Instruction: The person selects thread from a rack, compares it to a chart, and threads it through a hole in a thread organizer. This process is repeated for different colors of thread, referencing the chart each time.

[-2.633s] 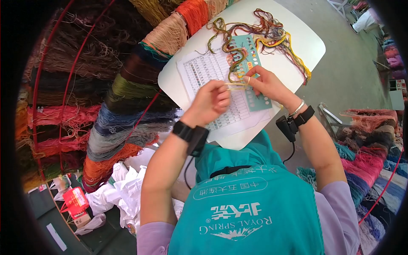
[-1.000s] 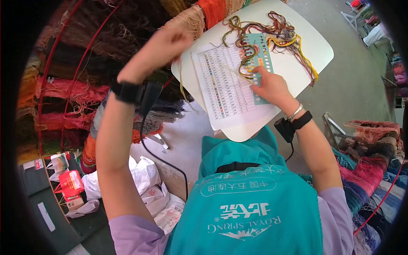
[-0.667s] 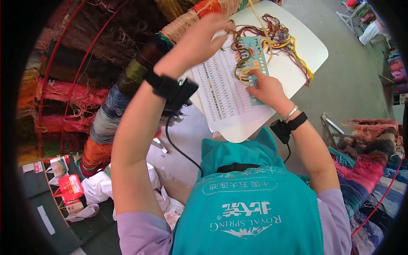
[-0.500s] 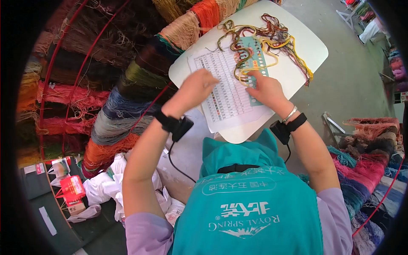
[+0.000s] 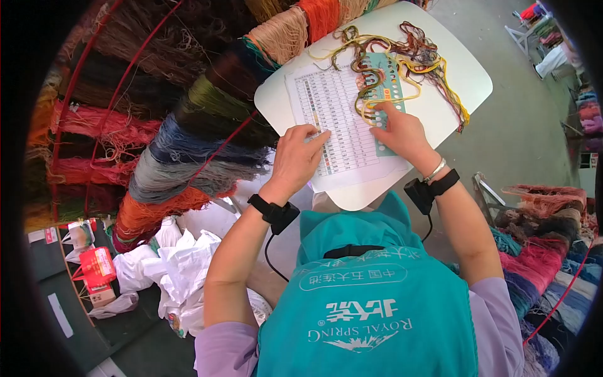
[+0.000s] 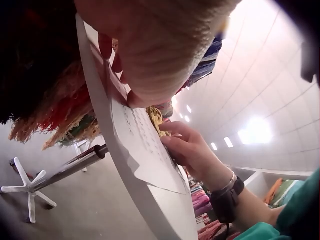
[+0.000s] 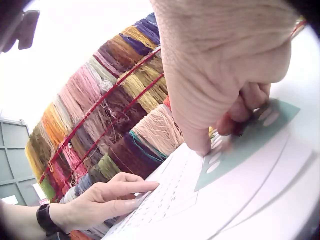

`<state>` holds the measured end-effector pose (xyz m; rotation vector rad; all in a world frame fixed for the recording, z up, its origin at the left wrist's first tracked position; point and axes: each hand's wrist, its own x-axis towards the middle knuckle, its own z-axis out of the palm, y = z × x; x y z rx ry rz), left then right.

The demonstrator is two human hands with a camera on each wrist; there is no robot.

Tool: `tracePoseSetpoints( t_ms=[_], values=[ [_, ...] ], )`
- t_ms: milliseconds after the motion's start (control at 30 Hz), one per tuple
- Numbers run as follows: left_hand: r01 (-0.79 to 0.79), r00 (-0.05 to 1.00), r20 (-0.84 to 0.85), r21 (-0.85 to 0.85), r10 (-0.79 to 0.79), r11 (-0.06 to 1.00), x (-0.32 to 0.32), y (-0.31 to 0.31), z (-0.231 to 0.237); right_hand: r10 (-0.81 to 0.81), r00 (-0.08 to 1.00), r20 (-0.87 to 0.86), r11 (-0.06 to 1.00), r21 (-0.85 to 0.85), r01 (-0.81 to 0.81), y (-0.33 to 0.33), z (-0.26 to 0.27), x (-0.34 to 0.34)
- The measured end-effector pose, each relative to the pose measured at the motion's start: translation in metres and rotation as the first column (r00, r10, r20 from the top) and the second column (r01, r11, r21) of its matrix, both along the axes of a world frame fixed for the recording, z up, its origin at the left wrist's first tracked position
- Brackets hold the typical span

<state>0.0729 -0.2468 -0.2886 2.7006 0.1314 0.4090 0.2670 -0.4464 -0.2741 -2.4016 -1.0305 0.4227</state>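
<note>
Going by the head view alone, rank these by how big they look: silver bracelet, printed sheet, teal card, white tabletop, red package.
Largest to smallest:
1. White tabletop
2. Printed sheet
3. Teal card, partly covered by threads and a hand
4. Red package
5. Silver bracelet

Your left hand (image 6: 155,45) hangs over the printed sheet (image 6: 145,147) on the white counter (image 6: 175,215). Beyond it, the fingertips of your right hand (image 6: 192,152) meet yellow thread (image 6: 155,117); a wheeled base (image 6: 31,188) stands on the floor (image 6: 95,200).
</note>
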Motion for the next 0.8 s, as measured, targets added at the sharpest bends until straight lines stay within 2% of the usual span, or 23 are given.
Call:
tracePoseSetpoints(
  t_ms=[233, 333, 500, 533, 633, 800],
  values=[
    [-0.030, 0.999, -0.034, 0.026, 0.031, 0.999, 0.003, -0.007, 0.005, -0.008, 1.000, 0.002, 1.000, 0.013, 0.008, 0.000, -0.003, -0.001],
    [-0.011, 0.998, -0.064, 0.064, 0.015, 0.998, 0.006, -0.003, 0.004, 0.003, 0.998, 0.068, 0.997, 0.071, -0.008, -0.001, -0.008, 0.000],
    [0.070, 0.986, -0.155, 0.088, -0.055, 0.994, 0.008, 0.009, -0.004, -0.020, 0.999, 0.050, 0.998, 0.057, 0.017, -0.001, -0.011, 0.001],
    [0.082, 0.980, -0.184, 0.000, -0.080, 0.997, 0.008, 0.012, 0.008, -0.016, 0.995, 0.095, 0.998, 0.062, 0.010, -0.001, -0.014, 0.001],
    [0.064, 0.971, -0.205, -0.265, -0.121, 0.962, 0.006, 0.029, 0.051, 0.018, 0.998, 0.055, 0.998, 0.064, -0.021, -0.002, -0.008, 0.001],
    [0.094, 0.995, 0.019, -0.091, -0.093, 0.991, 0.001, 0.090, 0.130, 0.074, 0.997, 0.001, 0.997, 0.017, -0.074, -0.003, 0.004, 0.006]
  ],
)
